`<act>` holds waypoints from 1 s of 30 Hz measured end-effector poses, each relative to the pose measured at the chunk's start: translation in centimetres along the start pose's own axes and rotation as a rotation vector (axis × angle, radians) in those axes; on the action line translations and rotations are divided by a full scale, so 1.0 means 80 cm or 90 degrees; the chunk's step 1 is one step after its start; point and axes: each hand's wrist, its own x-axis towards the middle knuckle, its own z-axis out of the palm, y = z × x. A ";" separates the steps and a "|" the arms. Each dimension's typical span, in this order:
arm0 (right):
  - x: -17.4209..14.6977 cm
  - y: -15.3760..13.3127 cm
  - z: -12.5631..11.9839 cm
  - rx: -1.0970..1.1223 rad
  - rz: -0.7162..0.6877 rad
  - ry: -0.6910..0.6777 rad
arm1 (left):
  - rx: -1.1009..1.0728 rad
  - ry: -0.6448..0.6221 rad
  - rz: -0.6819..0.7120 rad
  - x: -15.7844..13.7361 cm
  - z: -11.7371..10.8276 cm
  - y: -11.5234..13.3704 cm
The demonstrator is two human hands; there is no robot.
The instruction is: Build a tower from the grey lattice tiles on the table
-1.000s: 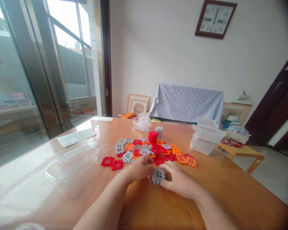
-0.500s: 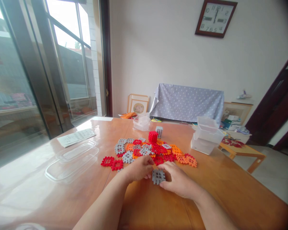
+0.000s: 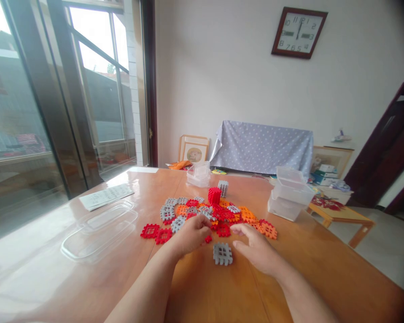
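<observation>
Beside the near edge of a pile of red, orange and grey plastic lattice building pieces (image 3: 223, 229), my left hand (image 3: 194, 233) hangs with its fingers curled in. Whatever those fingers hold, if anything, is hidden; a bit of red shows just below the fingertips. A small stack of grey lattice pieces (image 3: 222, 254) lies flat on the table between my hands. My right hand (image 3: 254, 246) is right of this stack, thumb and fingers apart, touching nothing. Behind the pile stand a red stack (image 3: 214, 195) and a grey upright stack (image 3: 223, 189).
On the wooden table (image 3: 202, 296) are a clear plastic lid (image 3: 99, 229) and paper sheets (image 3: 107, 196) at left. A small clear container (image 3: 199, 174) stands at the back, larger stacked clear boxes (image 3: 289, 197) at right. Two red pieces (image 3: 163, 235) lie left of the pile.
My right hand has come off the grey stack and drawn slightly right, with its fingers apart. My left hand has shifted a little left and away from the stack. The grey stack stays on the table.
</observation>
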 end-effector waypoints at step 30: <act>0.100 0.077 -0.009 -0.286 0.032 0.111 | 0.252 0.231 0.105 0.024 -0.007 -0.018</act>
